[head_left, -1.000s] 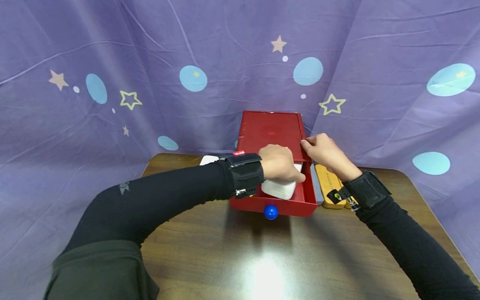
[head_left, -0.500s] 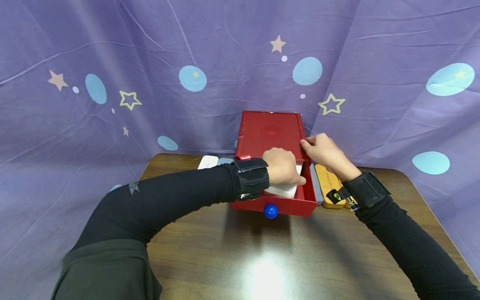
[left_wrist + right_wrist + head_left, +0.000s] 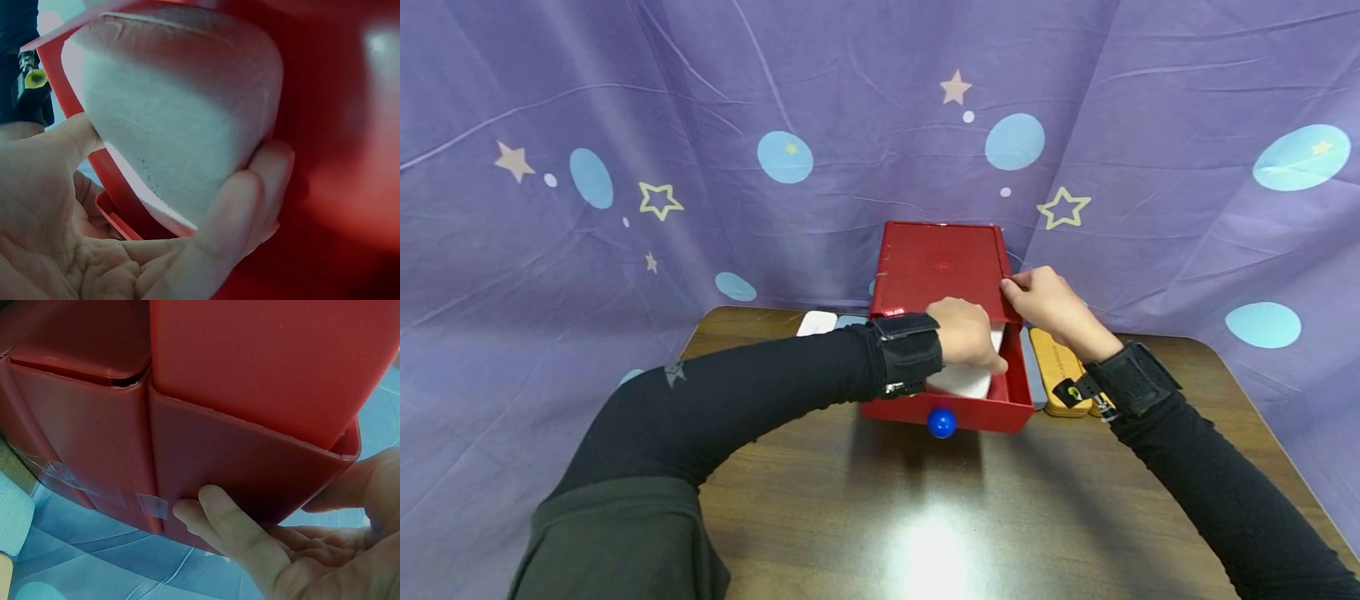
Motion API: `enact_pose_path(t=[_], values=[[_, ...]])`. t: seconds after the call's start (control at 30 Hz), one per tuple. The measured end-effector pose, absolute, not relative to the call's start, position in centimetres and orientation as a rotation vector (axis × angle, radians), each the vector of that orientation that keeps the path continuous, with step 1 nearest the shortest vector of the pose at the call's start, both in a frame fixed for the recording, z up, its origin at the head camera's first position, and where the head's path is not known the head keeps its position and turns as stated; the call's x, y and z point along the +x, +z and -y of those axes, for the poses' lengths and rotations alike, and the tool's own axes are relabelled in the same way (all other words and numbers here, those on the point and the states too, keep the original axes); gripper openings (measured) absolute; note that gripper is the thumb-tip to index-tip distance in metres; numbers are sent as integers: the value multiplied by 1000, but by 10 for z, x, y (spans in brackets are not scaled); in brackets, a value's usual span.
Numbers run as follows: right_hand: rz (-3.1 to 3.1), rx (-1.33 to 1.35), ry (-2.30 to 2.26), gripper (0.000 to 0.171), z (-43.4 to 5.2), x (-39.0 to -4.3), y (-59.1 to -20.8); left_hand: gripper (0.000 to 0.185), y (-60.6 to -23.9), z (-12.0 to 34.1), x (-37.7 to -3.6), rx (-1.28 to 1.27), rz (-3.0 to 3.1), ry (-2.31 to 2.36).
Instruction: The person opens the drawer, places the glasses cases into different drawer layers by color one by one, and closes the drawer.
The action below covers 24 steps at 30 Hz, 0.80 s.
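Note:
A red box (image 3: 942, 265) stands at the back of the table with its drawer (image 3: 898, 410) pulled out toward me. The drawer's front carries a round blue knob (image 3: 942, 423). Reaching into the drawer, my left hand (image 3: 967, 333) grips a white round-cornered case (image 3: 169, 119), thumb on one side and fingers on the other. In the head view the hand covers much of the case. My right hand (image 3: 1052, 308) holds the red box at its right front edge. The right wrist view shows its fingers (image 3: 228, 515) against the box's outer wall and the thumb round the opposite side.
Right of the box lie a grey-blue case (image 3: 1032, 371) and yellow cases (image 3: 1054, 367). A white case (image 3: 817, 322) and a bluish one (image 3: 852, 321) lie to its left, partly behind my left arm. A purple curtain (image 3: 850, 100) hangs behind the wooden table (image 3: 820, 508).
My left hand has shifted slightly right and away from me, and the white case in the drawer is now more covered by it. The right hand stays at the box's edge.

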State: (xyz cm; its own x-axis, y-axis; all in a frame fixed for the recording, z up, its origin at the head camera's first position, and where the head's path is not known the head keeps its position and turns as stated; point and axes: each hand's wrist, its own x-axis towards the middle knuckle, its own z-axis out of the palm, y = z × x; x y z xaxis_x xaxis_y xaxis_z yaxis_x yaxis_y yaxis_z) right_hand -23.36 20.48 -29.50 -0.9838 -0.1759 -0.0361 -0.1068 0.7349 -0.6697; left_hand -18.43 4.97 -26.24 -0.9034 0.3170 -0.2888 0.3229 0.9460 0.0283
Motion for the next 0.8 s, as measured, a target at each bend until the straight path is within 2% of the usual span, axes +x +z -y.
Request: enact_pose_path(t=[0.37,0.8], values=[[-2836,-223,-1089,38,-204,-234,-295,56,-257,-62,-188,288,-2694,-171],[-2842,-215,-1088,39,-204,-233,-296,59,-265,-61,-190,354,-2751,-118]])
